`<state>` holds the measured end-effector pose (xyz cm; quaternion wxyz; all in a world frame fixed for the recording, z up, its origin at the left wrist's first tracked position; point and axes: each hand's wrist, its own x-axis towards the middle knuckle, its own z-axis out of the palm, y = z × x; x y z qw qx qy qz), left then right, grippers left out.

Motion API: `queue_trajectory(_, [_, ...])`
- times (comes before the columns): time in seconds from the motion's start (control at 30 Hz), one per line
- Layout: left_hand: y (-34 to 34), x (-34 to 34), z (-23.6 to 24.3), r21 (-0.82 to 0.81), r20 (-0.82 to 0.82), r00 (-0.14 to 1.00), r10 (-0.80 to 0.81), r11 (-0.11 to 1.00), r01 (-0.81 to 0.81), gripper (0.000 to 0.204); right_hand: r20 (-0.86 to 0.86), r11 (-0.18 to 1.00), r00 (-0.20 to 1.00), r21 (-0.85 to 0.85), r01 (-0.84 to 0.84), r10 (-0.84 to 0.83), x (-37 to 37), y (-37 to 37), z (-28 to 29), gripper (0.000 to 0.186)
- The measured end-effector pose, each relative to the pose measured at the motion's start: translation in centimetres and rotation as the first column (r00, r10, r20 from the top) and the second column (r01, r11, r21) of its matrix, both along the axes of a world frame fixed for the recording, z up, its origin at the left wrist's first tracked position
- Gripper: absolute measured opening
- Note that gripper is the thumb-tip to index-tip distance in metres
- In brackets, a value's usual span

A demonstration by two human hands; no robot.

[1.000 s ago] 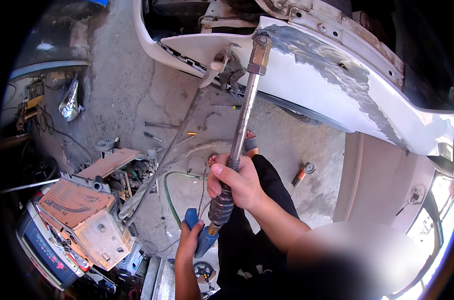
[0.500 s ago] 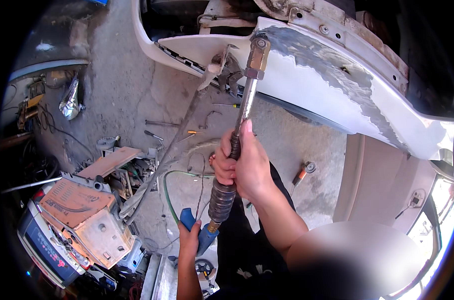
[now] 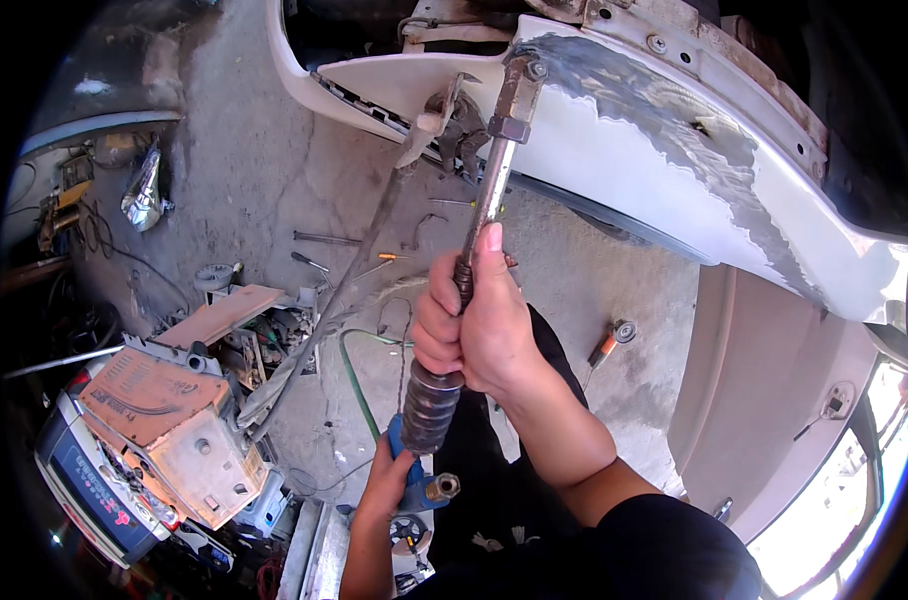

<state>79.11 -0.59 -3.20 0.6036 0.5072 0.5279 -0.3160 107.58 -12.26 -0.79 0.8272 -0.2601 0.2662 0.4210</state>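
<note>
My right hand [image 3: 479, 325] is wrapped round the shaft of a slide hammer [image 3: 501, 175], thumb along the metal. The dark ribbed lower part [image 3: 434, 405] of the hammer sticks out below my fist. Its hexagonal far end meets the upper edge of a white car body panel [image 3: 599, 165], beside a bare grey patch [image 3: 639, 105]. In my left hand [image 3: 382, 485] is a blue gun-shaped tool [image 3: 414, 490] with a brass-coloured round end. That end lies just below the ribbed part, apart from it.
A clamp [image 3: 461, 130] with a long bar grips the panel's lower edge. On the concrete floor lie an angle grinder [image 3: 614, 340], screwdrivers and a green hose [image 3: 359, 385]. A tan-topped machine [image 3: 159, 400] stands at left, and a car door [image 3: 754, 390] at right.
The blue tool's brass end has come away from the hammer's lower end and turned to the right. My right hand still grips the hammer, whose lower end has shifted slightly up.
</note>
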Motion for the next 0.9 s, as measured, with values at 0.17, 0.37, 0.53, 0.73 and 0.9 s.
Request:
queue_trajectory(0.17, [1.0, -1.6, -1.3, 0.15, -0.22, 0.975, 0.022, 0.989, 0.011, 0.066, 0.101, 0.996, 0.993, -0.068, 0.059, -0.052, -0.5, 0.5, -1.1, 0.065])
queue_trajectory(0.37, [5.7, -6.6, -3.8, 0.338, -0.143, 0.971, 0.193, 0.931, -0.135, 0.055, -0.125, 0.59, 0.991, 0.798, 0.125, -0.041, -1.9, -1.6, -3.0, 0.065])
queue_trajectory(0.53, [7.5, -3.2, -1.9, 0.321, -0.018, 0.943, 0.332, 0.895, -0.309, 0.05, -0.152, 0.934, 0.953, 0.21, 0.29, -0.262, -5.8, -1.7, 0.3, 0.065])
queue_trajectory(0.73, [8.5, -2.2, -1.9, 0.399, -0.009, 0.985, 0.17, 0.904, -0.153, 0.068, 0.218, 0.92, 0.901, 0.205, 0.333, -0.375, -7.3, -1.2, 2.3, 0.065])
queue_trajectory(0.9, [8.2, -2.8, -2.0, 0.387, -0.013, 0.993, 0.119, 0.916, -0.105, 0.073, 0.285, 0.909, 0.863, 0.132, 0.395, -0.416, -8.4, -1.5, 3.5, 0.06])
